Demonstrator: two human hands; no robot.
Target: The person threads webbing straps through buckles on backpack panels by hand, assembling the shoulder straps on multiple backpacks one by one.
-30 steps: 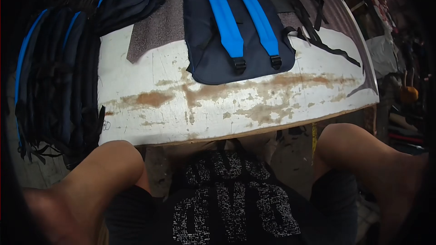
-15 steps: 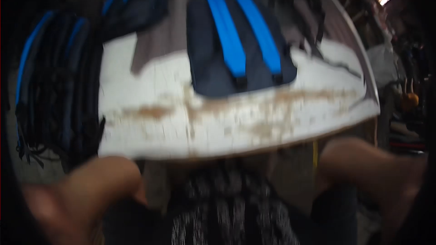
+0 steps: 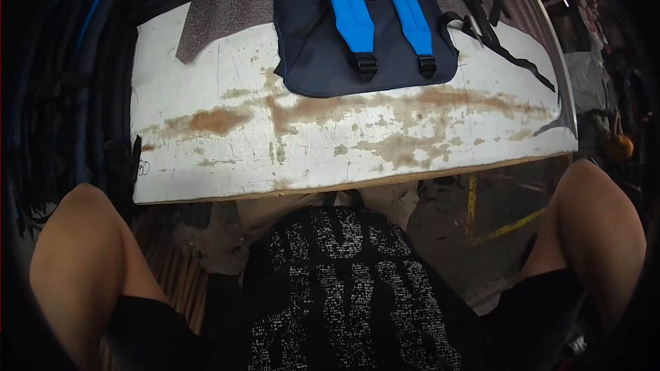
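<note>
Neither of my hands shows; only my bent elbows and forearms come into view at the lower left and lower right, so what the hands hold or touch is hidden. A dark navy backpack (image 3: 302,62) with two bright blue shoulder straps (image 3: 405,10) lies flat at the top centre of a worn white table (image 3: 206,96). Black buckles (image 3: 367,63) sit at the strap ends. Loose black webbing straps (image 3: 509,58) lie to the right of the backpack.
Dark backpacks with blue edging (image 3: 86,69) are stacked at the left of the table. Grey-brown patterned fabric (image 3: 223,14) lies behind. A pale bag (image 3: 586,79) and a small orange object (image 3: 619,145) are at the right. Yellow floor lines (image 3: 509,225) show below.
My elbows have spread outward. After a blurred tilt of the view, the table and backpack appear higher and slightly larger. The backpack's place on the table looks unchanged.
</note>
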